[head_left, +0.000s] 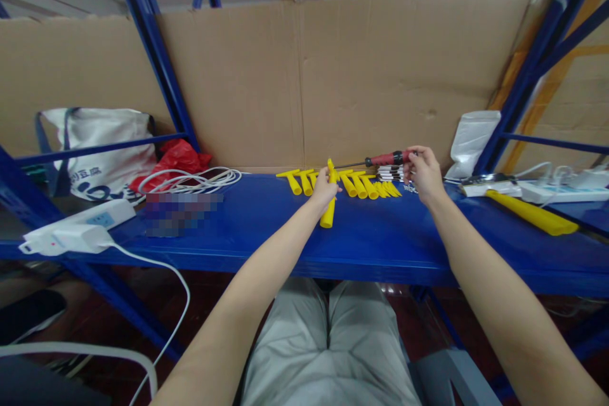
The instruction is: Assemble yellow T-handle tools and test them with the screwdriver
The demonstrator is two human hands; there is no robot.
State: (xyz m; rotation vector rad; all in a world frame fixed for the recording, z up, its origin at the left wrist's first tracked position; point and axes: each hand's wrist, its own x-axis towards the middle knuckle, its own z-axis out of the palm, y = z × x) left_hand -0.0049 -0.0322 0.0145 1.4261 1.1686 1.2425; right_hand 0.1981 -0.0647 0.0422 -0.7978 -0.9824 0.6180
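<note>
My left hand [323,191] is closed round a yellow plastic handle-shaped part [328,210], held upright above the blue shelf [266,235]. My right hand [423,172] grips the red and black handle of a screwdriver [384,159], held level. Its metal shaft points left and its tip meets the top of the yellow part. Behind my hands, several more yellow parts [354,184] lie in a row on the shelf. A small stack of dark flat pieces [391,172] sits just left of my right hand.
A long yellow piece [533,214] and white power strips [561,191] lie at the right. A white cable coil [200,179], a red bag [178,157], a white tote bag [102,152] and another power strip [78,227] are at the left. Cardboard [304,82] backs the shelf.
</note>
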